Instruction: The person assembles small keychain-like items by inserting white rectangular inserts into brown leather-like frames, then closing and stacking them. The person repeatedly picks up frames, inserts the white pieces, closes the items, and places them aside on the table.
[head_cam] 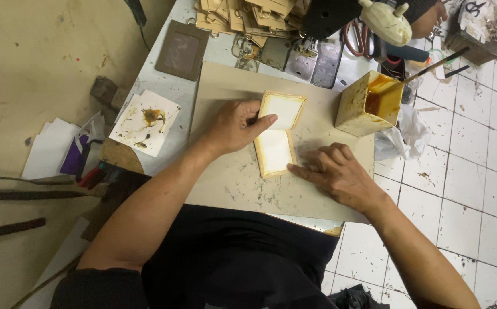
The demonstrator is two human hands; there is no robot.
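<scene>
A tan folding piece with white inner panels lies on a beige work board; its upper flap is bent up. My left hand grips that upper flap, thumb across its lower edge. My right hand rests flat on the board, fingertips pressing the lower panel's right edge.
A square yellowish glue pot with a brush stands at the board's right. A stained paper lies left. Tan card holders, a brown holder, scissors and a white round tool sit at the back. White tiled floor is right.
</scene>
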